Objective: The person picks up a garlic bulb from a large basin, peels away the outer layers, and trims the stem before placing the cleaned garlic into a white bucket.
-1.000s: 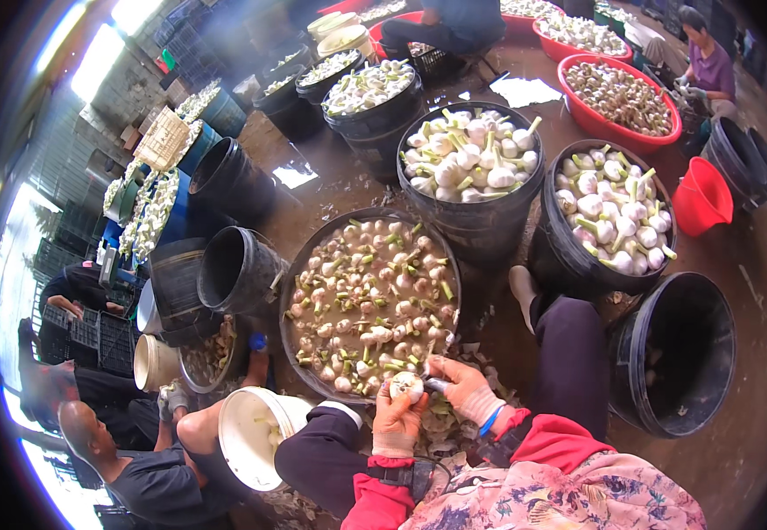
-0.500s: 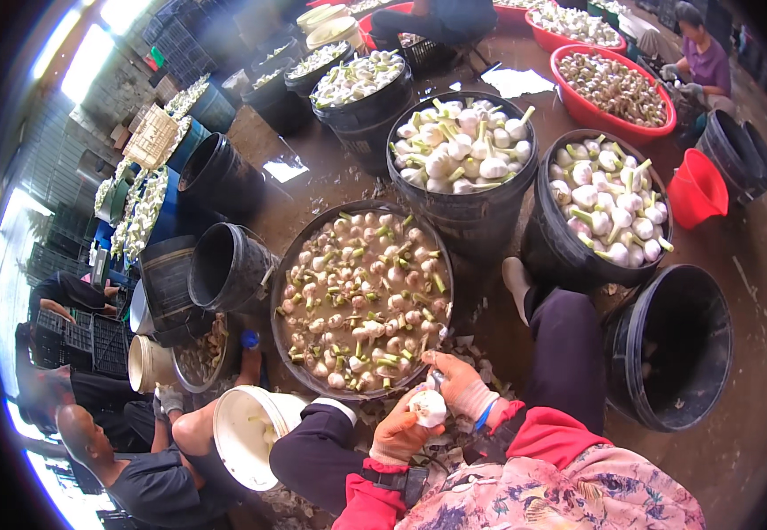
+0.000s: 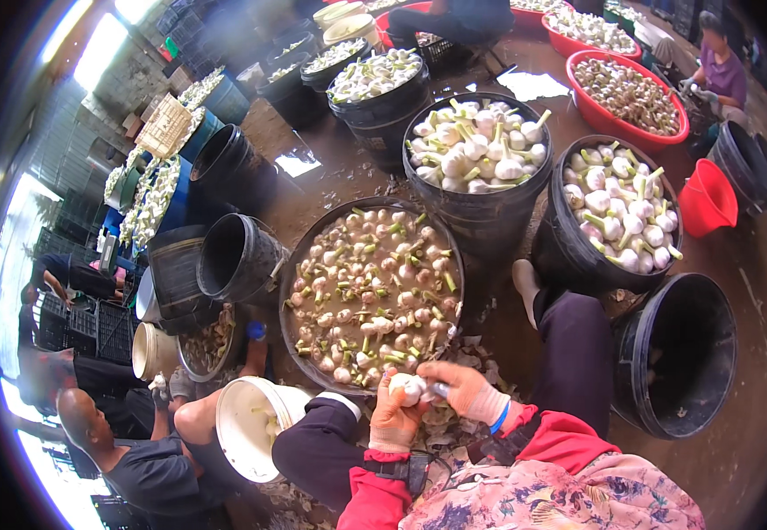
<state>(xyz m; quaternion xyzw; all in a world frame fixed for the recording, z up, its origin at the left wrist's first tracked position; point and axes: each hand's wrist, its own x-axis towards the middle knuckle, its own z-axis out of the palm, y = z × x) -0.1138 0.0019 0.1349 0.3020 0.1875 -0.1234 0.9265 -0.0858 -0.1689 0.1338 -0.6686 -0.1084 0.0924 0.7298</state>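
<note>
Garlic bulb (image 3: 410, 387) sits in the left hand (image 3: 393, 419), near the basin's (image 3: 285, 305) closest rim; it looks light and firm, its papery skin perhaps slippery, best held round the sides. Left grip curls about it; right hand (image 3: 474, 397) meets its side, grip too blurred to tell
</note>
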